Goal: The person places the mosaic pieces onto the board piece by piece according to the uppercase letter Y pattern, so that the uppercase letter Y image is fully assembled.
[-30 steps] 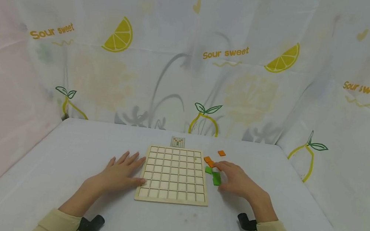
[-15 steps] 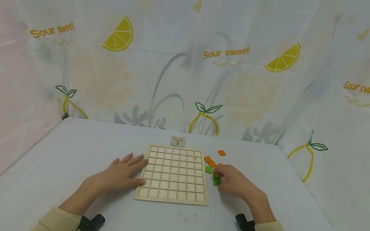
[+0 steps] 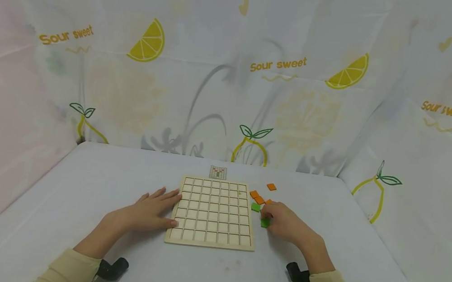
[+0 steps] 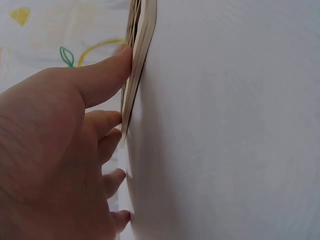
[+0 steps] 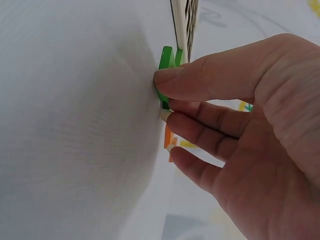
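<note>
A pale wooden board (image 3: 209,244) with a grid of square cells lies mid-table. My left hand (image 3: 147,215) rests at its left edge, fingers spread, with thumb and index fingertip on the rim; the left wrist view shows the thumb against the board's side. Right of the board, my right hand (image 3: 287,222) has its fingers curled down over a green square tile (image 3: 265,223). In the right wrist view the thumb and fingertips pinch a green tile (image 5: 165,57) at the table surface; the fingers hide part of it. Another green tile (image 3: 255,207) lies beside the board.
Several orange tiles (image 3: 259,200) lie beyond the right hand, one partly covered by its fingers. A single orange tile (image 3: 271,186) sits farther back. A small printed grid card (image 3: 218,172) lies behind the board. Printed cloth (image 3: 198,88) hangs around the white table.
My right hand has shifted slightly nearer, off the orange tiles and onto the green ones, covering more of them. Its fingers have closed in. The left index fingertip has moved onto the board's rim.
</note>
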`<move>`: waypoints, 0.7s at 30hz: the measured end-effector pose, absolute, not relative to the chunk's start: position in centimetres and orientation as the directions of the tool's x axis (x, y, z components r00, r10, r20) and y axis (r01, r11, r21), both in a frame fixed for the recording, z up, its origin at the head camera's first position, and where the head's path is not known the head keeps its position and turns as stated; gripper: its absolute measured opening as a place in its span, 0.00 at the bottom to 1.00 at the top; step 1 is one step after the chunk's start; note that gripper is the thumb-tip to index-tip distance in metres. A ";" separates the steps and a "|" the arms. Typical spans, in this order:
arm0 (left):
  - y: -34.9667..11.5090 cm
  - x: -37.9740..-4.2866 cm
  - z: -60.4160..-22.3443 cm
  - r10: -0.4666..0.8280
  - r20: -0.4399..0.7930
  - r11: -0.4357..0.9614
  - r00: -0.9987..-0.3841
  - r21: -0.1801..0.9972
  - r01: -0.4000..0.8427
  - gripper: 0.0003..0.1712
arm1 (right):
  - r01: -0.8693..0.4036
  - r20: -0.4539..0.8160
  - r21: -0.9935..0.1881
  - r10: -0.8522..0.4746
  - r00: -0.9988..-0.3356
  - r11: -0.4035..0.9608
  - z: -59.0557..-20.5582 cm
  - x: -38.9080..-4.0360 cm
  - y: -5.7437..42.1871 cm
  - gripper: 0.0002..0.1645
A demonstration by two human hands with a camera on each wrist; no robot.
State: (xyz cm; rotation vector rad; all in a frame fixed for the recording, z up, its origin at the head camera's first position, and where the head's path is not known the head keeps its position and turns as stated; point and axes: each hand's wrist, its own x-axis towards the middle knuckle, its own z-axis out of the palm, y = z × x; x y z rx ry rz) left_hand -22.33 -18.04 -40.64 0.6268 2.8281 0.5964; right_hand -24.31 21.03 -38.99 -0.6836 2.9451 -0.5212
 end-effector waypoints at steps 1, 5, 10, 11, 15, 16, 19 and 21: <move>-18.1 -22.4 -40.6 0.440 -0.092 0.829 -0.893 0.423 0.364 0.48 | -0.413 0.004 -0.342 -0.438 -0.899 0.844 -39.0 -24.3 21.0 0.19; -18.1 -22.6 -40.5 0.437 -0.106 0.828 -0.893 0.434 0.354 0.52 | -0.409 0.001 -0.337 -0.434 -0.901 0.848 -39.1 -24.3 21.1 0.19; -18.1 -22.8 -40.5 0.435 -0.117 0.829 -0.893 0.437 0.348 0.55 | -0.391 -0.008 -0.350 -0.420 -0.907 0.851 -39.2 -24.4 21.1 0.19; -18.1 -22.9 -40.5 0.435 -0.116 0.830 -0.893 0.435 0.348 0.56 | -0.385 -0.012 -0.353 -0.416 -0.909 0.853 -39.2 -24.4 21.0 0.19; -18.1 -23.1 -40.6 0.440 -0.115 0.831 -0.891 0.430 0.354 0.56 | -0.386 -0.013 -0.350 -0.416 -0.909 0.854 -39.3 -24.4 21.0 0.18; -18.1 -23.1 -40.7 0.440 -0.115 0.831 -0.891 0.428 0.355 0.56 | -0.387 -0.013 -0.347 -0.417 -0.909 0.854 -39.3 -24.4 21.0 0.18; -18.1 -23.2 -40.7 0.440 -0.113 0.835 -0.891 0.418 0.359 0.55 | -0.396 -0.009 -0.341 -0.425 -0.905 0.853 -39.4 -24.5 20.9 0.18; -18.2 -23.2 -40.7 0.437 -0.113 0.837 -0.892 0.414 0.358 0.55 | -0.402 -0.008 -0.334 -0.429 -0.903 0.853 -39.4 -24.5 20.9 0.17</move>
